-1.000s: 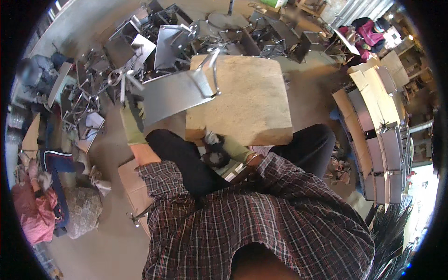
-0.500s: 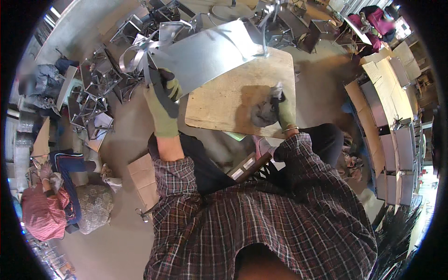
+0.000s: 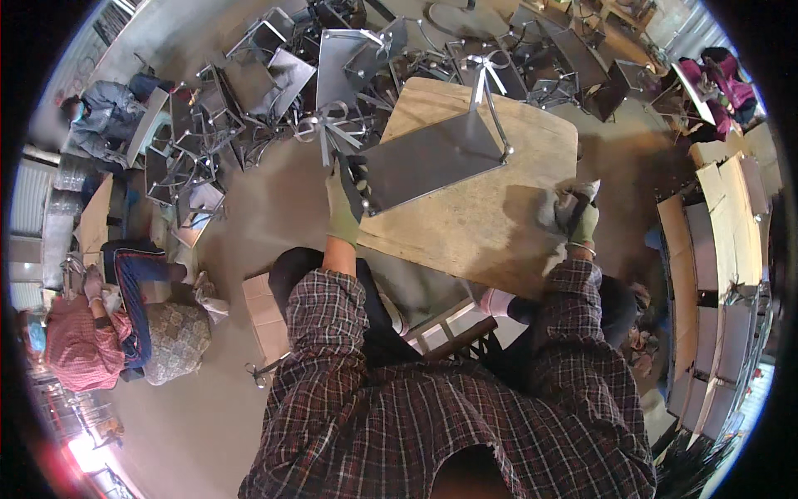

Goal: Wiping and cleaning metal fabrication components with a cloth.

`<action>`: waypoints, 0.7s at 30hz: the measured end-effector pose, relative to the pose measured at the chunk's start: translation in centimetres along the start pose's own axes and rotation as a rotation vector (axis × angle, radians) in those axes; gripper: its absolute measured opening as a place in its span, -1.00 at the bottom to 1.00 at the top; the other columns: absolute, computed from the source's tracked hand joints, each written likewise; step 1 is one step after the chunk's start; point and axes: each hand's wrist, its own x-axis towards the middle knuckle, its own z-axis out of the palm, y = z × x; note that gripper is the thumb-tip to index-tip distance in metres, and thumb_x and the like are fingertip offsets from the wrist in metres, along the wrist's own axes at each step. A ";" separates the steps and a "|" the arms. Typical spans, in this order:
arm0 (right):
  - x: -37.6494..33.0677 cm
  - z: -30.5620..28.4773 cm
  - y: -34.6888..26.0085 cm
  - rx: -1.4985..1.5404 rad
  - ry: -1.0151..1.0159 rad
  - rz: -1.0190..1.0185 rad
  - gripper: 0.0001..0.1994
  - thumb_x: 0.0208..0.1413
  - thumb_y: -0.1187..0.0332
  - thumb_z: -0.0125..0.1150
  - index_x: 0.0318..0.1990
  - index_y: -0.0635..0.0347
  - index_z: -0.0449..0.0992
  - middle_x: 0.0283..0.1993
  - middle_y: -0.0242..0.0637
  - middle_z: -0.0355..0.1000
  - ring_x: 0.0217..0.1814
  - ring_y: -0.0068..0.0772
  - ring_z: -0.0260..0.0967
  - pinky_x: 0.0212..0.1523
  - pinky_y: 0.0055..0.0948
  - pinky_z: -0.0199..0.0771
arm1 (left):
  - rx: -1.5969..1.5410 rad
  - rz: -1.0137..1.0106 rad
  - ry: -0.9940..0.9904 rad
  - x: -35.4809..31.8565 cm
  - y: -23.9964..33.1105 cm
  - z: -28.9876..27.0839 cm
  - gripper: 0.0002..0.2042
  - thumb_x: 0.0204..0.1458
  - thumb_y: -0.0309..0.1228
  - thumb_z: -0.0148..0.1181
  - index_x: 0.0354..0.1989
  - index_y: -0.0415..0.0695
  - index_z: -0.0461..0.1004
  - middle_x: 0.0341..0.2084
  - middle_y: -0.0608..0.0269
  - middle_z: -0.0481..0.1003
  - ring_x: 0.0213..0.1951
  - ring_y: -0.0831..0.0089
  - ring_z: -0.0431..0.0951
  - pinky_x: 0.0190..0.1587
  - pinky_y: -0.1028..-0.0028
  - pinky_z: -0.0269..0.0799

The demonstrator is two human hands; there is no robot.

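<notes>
A dark grey metal panel (image 3: pixel 436 165) with curled metal strips at both ends lies tilted over a wooden board (image 3: pixel 499 224) in front of me. My left hand (image 3: pixel 346 198), in a green and dark glove, is closed around the panel's left end, just below the bow-shaped curl (image 3: pixel 328 129). Over the board's right edge, my right hand (image 3: pixel 584 220) wears a similar glove and grips a crumpled grey cloth (image 3: pixel 559 209). The cloth is apart from the panel. My right fingers are partly hidden by it.
Many similar metal pieces (image 3: pixel 341 62) are heaped beyond the board. Cardboard and stacked panels (image 3: pixel 706 241) stand at the right. A person in a red shirt (image 3: pixel 87 345) sits at the left, another person (image 3: pixel 108 116) farther off. A cardboard sheet (image 3: pixel 264 312) lies by my left leg.
The panel has turned in my left hand, its face going from bright to dark and lying lower over the board. My right hand has moved right with the cloth. The whole view has shifted.
</notes>
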 end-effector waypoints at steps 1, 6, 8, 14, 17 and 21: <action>0.0 1.1 -1.4 0.048 -0.155 0.012 -0.66 0.20 0.19 -0.06 -0.09 0.26 0.50 -0.24 -0.29 0.52 -0.24 -0.34 0.44 -0.19 -0.35 0.43 | 0.112 0.005 -0.025 1.1 0.7 -2.7 -0.66 0.22 -0.16 -0.09 -0.16 -0.20 0.43 -0.53 0.32 0.46 -0.58 0.55 0.38 -0.53 0.51 0.32; -1.6 2.1 -1.6 0.691 -0.361 0.371 -0.66 0.18 0.22 -0.05 -0.03 0.24 0.47 -0.09 -0.23 0.49 -0.08 -0.35 0.40 -0.05 -0.38 0.39 | 0.114 0.120 0.051 1.5 -0.4 -3.4 -0.60 0.20 -0.19 -0.06 0.02 -0.29 0.37 -0.18 0.17 0.46 -0.15 0.46 0.45 -0.08 0.47 0.37; -1.4 2.6 -3.0 0.506 -0.300 0.151 -0.70 0.18 0.31 -0.06 -0.04 0.27 0.45 -0.02 -0.22 0.44 -0.05 -0.43 0.38 -0.02 -0.40 0.37 | 0.730 0.275 0.234 2.6 -1.3 -5.3 -0.60 0.19 -0.19 -0.03 0.02 -0.28 0.38 -0.20 0.21 0.46 -0.13 0.49 0.42 -0.04 0.46 0.32; -0.8 3.5 0.3 0.017 -0.320 -0.288 -0.63 -0.05 0.42 0.23 -0.02 0.04 0.44 -0.14 -0.26 0.48 -0.16 -0.30 0.42 -0.14 -0.29 0.46 | 0.298 -0.128 -0.073 1.5 -1.6 -5.3 -0.57 0.14 -0.10 0.02 -0.02 -0.22 0.45 -0.35 0.32 0.46 -0.39 0.55 0.43 -0.34 0.50 0.37; 0.0 5.6 -1.6 0.062 -0.241 -0.431 -0.57 -0.18 0.25 0.38 -0.07 0.00 0.45 -0.22 -0.09 0.50 -0.24 0.04 0.46 -0.31 -0.21 0.47 | 0.436 -0.145 -0.057 1.9 -0.3 -8.1 -0.55 0.12 -0.08 0.03 0.00 -0.20 0.44 -0.33 0.34 0.46 -0.39 0.56 0.43 -0.35 0.51 0.38; 2.2 3.0 3.1 -0.074 -0.289 -0.366 -0.62 -0.06 0.42 0.22 -0.02 0.05 0.42 -0.17 -0.23 0.49 -0.22 -0.20 0.45 -0.23 -0.31 0.49 | 0.441 -0.244 -0.023 -3.8 -1.2 -2.5 -0.49 0.12 -0.07 0.04 0.10 -0.23 0.36 -0.14 0.26 0.45 -0.19 0.49 0.44 -0.15 0.49 0.39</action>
